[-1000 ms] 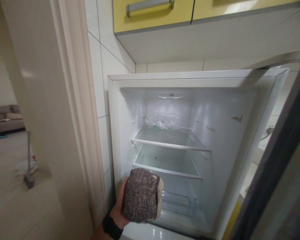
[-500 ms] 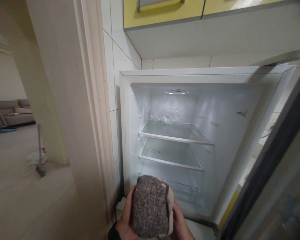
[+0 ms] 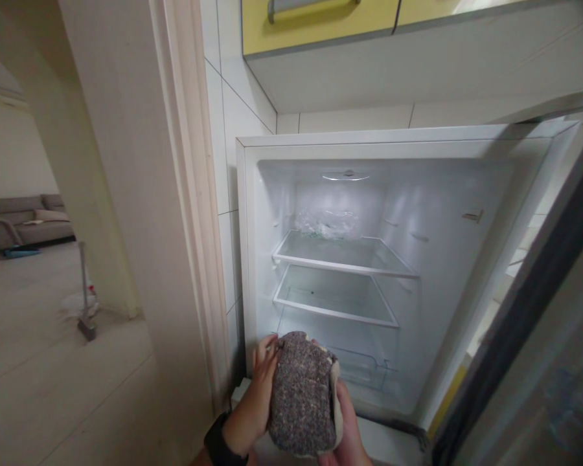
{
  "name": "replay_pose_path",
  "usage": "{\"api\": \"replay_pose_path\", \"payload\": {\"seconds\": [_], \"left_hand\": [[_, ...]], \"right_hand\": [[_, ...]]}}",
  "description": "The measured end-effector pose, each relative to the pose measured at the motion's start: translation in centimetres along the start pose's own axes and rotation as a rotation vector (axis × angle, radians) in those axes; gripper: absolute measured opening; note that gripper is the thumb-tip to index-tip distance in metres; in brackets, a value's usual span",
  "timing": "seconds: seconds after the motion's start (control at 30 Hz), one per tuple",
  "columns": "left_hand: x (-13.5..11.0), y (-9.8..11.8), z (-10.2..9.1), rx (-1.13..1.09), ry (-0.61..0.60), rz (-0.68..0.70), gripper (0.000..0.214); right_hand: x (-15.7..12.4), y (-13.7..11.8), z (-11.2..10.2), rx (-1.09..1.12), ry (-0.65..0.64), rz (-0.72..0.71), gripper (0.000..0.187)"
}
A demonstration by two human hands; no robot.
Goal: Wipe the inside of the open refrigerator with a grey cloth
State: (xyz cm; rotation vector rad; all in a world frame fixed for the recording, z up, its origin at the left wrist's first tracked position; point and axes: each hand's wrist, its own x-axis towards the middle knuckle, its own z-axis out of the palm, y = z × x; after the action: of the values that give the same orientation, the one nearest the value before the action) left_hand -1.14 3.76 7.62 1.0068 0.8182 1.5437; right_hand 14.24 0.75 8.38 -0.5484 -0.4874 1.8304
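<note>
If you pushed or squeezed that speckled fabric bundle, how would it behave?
The fabric bundle would probably give when squeezed, as its surface looks like cloth with a loose fold along one side. It seems unlikely to slip from the left hand or right hand, since the weave looks rough. Pushed, it might roll slightly, given its rounded outline.
</note>
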Motion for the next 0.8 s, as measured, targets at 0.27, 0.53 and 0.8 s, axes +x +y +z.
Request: {"api": "replay_pose_path", "payload": {"seconds": [0.27,0.53,0.8], "left_hand": [[1.6,2.6,-1.5,0.802,-0.187,0.234,0.043],[9.1,8.8,-1.9,0.886,0.344,0.769,0.057],[16.4,7.4,-2.3,0.629,0.433,0.642,0.071]], "right_hand": [[1.6,-0.5,0.0,0.016,-0.030,0.027,0.060],[6.5,-2.0,0.6,0.107,0.171,-0.005,0.054],[18.2,-5.5,2.7,-0.443,0.233,-0.531,0.071]]}}
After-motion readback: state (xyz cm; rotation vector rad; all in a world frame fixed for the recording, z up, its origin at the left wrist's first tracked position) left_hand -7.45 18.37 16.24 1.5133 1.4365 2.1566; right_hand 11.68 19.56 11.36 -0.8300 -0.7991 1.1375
